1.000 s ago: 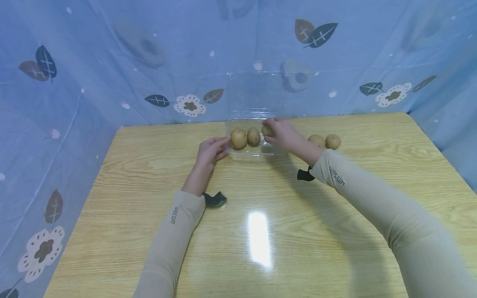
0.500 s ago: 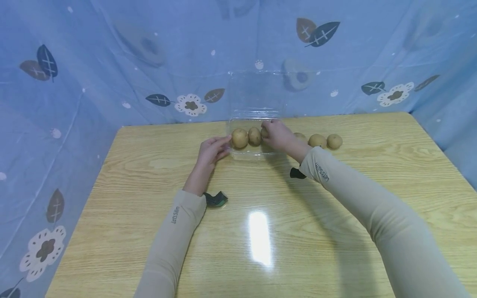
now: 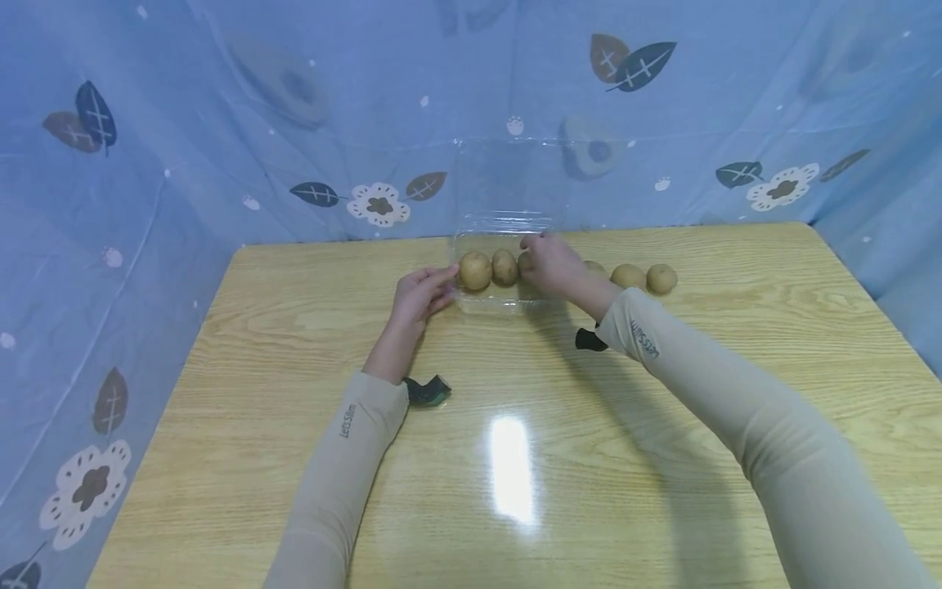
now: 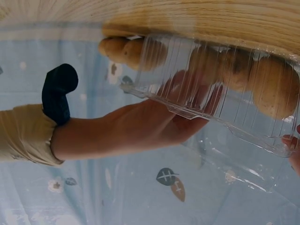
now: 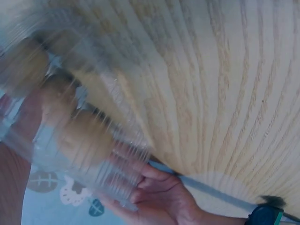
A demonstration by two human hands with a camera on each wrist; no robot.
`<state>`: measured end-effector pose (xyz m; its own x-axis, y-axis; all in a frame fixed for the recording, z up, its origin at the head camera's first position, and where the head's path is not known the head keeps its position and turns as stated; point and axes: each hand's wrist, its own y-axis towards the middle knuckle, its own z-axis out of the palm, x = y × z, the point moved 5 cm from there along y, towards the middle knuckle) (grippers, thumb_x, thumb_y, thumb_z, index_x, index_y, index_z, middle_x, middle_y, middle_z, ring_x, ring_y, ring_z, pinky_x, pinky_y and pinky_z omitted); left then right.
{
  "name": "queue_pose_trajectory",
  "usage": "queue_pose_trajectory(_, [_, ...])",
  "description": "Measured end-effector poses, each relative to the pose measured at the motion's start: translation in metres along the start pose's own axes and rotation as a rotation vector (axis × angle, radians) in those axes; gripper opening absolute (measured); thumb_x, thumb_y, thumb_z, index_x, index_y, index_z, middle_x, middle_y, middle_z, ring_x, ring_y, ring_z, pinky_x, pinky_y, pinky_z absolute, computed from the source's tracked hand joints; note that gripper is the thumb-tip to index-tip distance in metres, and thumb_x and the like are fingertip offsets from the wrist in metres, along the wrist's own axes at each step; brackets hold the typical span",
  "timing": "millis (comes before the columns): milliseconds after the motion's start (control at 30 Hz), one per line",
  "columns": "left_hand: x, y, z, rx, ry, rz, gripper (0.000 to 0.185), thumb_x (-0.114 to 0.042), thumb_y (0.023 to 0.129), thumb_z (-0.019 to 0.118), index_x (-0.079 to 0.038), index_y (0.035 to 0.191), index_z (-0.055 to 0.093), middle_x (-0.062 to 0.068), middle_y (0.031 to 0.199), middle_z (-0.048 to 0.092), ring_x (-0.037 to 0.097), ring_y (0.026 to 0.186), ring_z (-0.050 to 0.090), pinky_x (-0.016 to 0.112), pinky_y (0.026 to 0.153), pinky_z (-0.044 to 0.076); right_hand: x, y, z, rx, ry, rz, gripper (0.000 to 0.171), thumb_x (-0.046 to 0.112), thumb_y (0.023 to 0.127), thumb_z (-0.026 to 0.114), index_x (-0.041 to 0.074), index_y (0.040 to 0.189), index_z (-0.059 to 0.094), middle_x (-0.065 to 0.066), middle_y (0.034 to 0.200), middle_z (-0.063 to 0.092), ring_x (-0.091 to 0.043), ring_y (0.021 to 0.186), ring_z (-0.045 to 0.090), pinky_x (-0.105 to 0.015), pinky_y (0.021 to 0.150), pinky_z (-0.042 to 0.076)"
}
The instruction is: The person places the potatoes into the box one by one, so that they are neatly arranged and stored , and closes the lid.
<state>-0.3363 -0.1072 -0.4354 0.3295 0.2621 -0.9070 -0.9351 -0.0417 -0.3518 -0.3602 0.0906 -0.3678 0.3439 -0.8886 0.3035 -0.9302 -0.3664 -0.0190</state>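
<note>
Over the last second the right hand (image 3: 553, 263) has carried a small round brown potato (image 3: 525, 262) down into the clear ribbed plastic clamshell tray (image 3: 491, 304). It now sits third in the row, just beside the two potatoes already inside (image 3: 489, 269). As a judgement, the placing looks all but complete, with release outstanding.

The right fingers are curled over that potato, apparently gripping it; contact is partly hidden. The left hand (image 3: 419, 296) rests with near-straight fingers against the tray's left wall, steadying it and grasping nothing. Three more potatoes (image 3: 629, 276) lie on the wooden table (image 3: 662, 384) right of the tray, the nearest half hidden behind the right hand.
</note>
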Motion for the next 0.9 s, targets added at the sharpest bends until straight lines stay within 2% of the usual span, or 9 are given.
queue_pose_trajectory(133, [0.0, 0.0, 0.001, -0.007, 0.002, -0.009, 0.016, -0.018, 0.077, 0.073, -0.01, 0.075, 0.06, -0.002, 0.069, 0.058, 0.007, 0.061, 0.058, 0.018, 0.063, 0.056, -0.003, -0.003, -0.007, 0.016, 0.089, 0.026, 0.042, 0.011, 0.083, 0.058, -0.006, 0.12, 0.049, -0.029, 0.119, 0.051, -0.041, 0.11, 0.049, -0.048, 0.093, 0.045])
queue_pose_trajectory(367, [0.0, 0.0, 0.001, 0.0, 0.0, -0.005, 0.014, -0.018, 0.078, 0.072, -0.01, 0.076, 0.061, 0.0, 0.072, 0.061, 0.007, 0.061, 0.058, 0.017, 0.063, 0.056, -0.015, -0.011, -0.028, -0.022, 0.288, 0.048, 0.041, 0.015, 0.085, 0.06, -0.008, 0.118, 0.05, -0.031, 0.117, 0.052, -0.041, 0.103, 0.055, -0.047, 0.087, 0.049])
queue_pose_trajectory(500, [-0.001, 0.0, 0.002, 0.002, 0.008, -0.006, 0.013, -0.018, 0.079, 0.072, -0.01, 0.076, 0.062, 0.0, 0.075, 0.062, 0.006, 0.061, 0.058, 0.017, 0.063, 0.055, -0.025, -0.018, -0.041, -0.029, 0.387, 0.092, 0.038, 0.018, 0.087, 0.057, -0.006, 0.117, 0.051, -0.028, 0.117, 0.053, -0.04, 0.106, 0.053, -0.047, 0.089, 0.048])
queue_pose_trajectory(667, [-0.001, 0.0, 0.001, -0.013, 0.018, -0.01, 0.014, -0.019, 0.078, 0.072, -0.01, 0.075, 0.062, -0.001, 0.072, 0.06, 0.006, 0.061, 0.057, 0.016, 0.061, 0.055, -0.037, -0.032, -0.052, -0.051, 0.365, 0.119, 0.037, 0.021, 0.089, 0.056, -0.005, 0.114, 0.052, -0.028, 0.115, 0.054, -0.039, 0.107, 0.052, -0.049, 0.088, 0.047])
queue_pose_trajectory(900, [-0.001, 0.0, 0.0, -0.027, 0.016, -0.017, 0.013, -0.018, 0.078, 0.073, -0.011, 0.074, 0.062, -0.001, 0.074, 0.063, 0.006, 0.061, 0.059, 0.017, 0.061, 0.055, -0.058, -0.047, -0.053, -0.054, 0.291, 0.144, 0.037, 0.022, 0.088, 0.056, -0.006, 0.112, 0.054, -0.031, 0.113, 0.055, -0.042, 0.102, 0.056, -0.05, 0.087, 0.047])
